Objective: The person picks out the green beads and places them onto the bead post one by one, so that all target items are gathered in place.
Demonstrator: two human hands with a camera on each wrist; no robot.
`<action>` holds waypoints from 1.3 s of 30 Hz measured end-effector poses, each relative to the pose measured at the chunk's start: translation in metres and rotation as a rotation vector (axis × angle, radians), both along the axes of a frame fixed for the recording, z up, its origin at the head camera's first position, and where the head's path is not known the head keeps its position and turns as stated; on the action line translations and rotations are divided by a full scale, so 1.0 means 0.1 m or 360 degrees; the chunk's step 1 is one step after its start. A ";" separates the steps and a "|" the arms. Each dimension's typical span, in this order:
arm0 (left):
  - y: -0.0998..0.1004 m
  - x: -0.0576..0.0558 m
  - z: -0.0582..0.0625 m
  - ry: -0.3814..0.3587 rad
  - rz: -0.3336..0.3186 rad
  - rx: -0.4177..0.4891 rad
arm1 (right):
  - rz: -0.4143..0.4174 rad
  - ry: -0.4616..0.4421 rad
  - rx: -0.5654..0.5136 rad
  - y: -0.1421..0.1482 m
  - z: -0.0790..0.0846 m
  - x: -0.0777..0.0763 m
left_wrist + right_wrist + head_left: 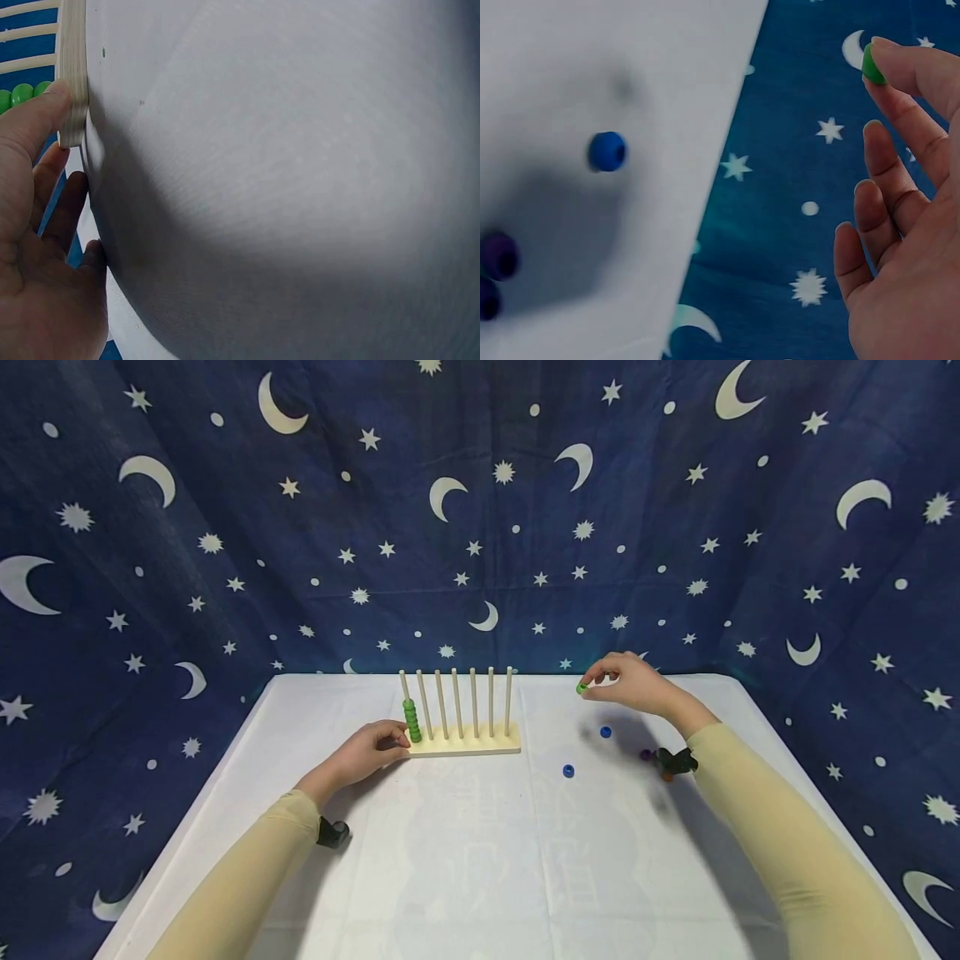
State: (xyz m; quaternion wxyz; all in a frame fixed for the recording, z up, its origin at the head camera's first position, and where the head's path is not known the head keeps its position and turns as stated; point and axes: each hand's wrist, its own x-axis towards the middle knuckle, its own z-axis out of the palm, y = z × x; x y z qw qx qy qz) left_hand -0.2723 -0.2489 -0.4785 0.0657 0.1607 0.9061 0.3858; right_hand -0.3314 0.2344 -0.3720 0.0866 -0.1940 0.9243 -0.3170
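My left hand (369, 750) pinches the left end of a pale wooden peg stand (465, 745), thumb on the near side in the left wrist view. Several upright pegs rise from its base. On the leftmost peg sits a stack of green beads (412, 721); the other pegs are bare. Above the far right part of the table, my right hand (628, 683) pinches one green bead (873, 64) between thumb and index finger, its other fingers loosely bent. A blue bead (605, 732) lies on the cloth below that hand, and another blue bead (568, 771) lies nearer.
Purple beads (499, 255) lie under the right forearm, beside an orange bead (667, 777) partly hidden by the black wrist camera (677, 762). A white cloth (480, 852) covers the table. Behind and at the sides hangs a dark blue curtain (480, 460) with moons and stars.
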 end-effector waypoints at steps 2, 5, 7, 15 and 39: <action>0.00 0.00 0.00 0.0003 -0.0003 0.0000 | -0.0008 0.0014 0.0013 -0.02 0.08 -0.02; 0.00 -0.01 0.00 -0.0006 -0.0001 0.0004 | -0.0011 0.0019 0.0018 -0.07 0.20 -0.03; -0.01 -0.01 0.00 -0.0013 -0.0001 0.0002 | -0.0006 0.0020 0.0012 -0.11 0.27 -0.03; 0.00 -0.03 0.02 -0.0016 -0.0003 0.0005 | 0.0072 0.0089 0.0010 -0.29 0.51 -0.05; 0.00 0.01 0.00 -0.0015 0.0002 -0.0008 | 0.0268 0.0176 -0.0056 -1.00 0.79 -0.06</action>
